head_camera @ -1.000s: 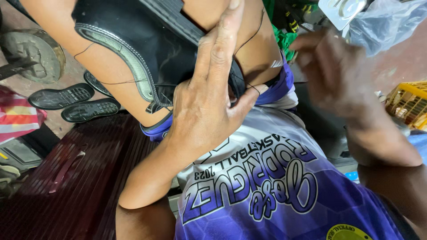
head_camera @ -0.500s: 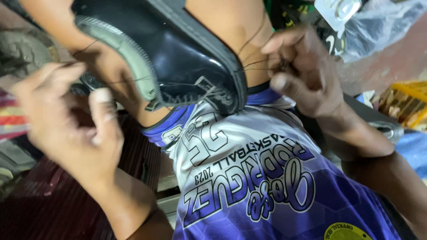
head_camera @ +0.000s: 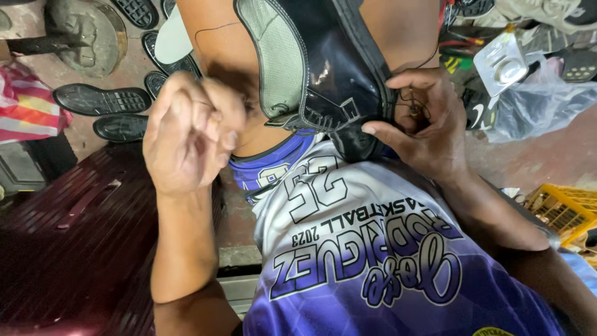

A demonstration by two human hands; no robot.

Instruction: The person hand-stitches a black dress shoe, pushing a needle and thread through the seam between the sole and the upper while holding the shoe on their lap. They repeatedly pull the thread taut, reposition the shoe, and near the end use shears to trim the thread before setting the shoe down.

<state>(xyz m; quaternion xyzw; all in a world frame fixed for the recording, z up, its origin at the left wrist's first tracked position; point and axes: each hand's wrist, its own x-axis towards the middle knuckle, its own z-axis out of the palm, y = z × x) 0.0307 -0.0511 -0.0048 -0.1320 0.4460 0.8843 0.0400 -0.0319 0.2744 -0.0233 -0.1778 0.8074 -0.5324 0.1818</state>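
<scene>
A black shoe (head_camera: 329,68) with a grey sole (head_camera: 280,62) is wedged sole-up between my bare knees, above my purple and white jersey (head_camera: 373,249). My right hand (head_camera: 426,127) grips the shoe's lower end, thumb pressed against the dark upper, with loops of thin dark thread (head_camera: 413,109) at the fingers. My left hand (head_camera: 193,134) is raised to the shoe's left in a closed fist. A strand of the thread curves across my thigh above it; the part inside the fist is hidden.
Several loose black shoe soles (head_camera: 102,99) lie on the floor at the upper left, by a round metal stand (head_camera: 87,31). A dark red case (head_camera: 81,236) is at the lower left, a striped cloth (head_camera: 28,106) at the far left, a clear plastic bag (head_camera: 535,99) and a yellow crate (head_camera: 563,211) at the right.
My left hand left the shoe, swung out to the left and closed into a fist. My right hand came down onto the shoe's lower end. The shoe turned so its sole faces me.
</scene>
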